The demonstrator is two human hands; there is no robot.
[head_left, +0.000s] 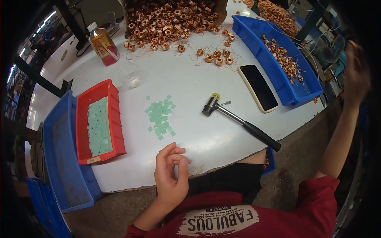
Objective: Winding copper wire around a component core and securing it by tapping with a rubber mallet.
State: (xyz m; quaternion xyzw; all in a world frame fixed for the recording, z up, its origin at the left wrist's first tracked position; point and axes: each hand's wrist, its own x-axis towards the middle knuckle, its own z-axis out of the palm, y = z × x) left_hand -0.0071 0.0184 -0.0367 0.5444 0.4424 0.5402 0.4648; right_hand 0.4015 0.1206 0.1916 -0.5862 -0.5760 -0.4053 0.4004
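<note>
My left hand (171,174) hovers at the near edge of the white table, palm turned inward, fingers loosely bent and nothing visible in them. Just beyond it lies a loose scatter of small pale-green square pieces (160,115). My right hand (357,77) is raised at the far right, past the blue tray; it is smeared by motion, so its fingers and anything in them cannot be made out. A hammer (244,123) with a black grip lies on the table between my arms, its handle end reaching over the near edge.
A red tray (119,135) of green pieces sits by a long blue tray (65,158) at left. Copper-wire coils (166,27) are heaped at the back. A phone (258,88) lies beside a blue tray (274,75) with coils. A bottle (104,45) and clear cup (129,75) stand back left.
</note>
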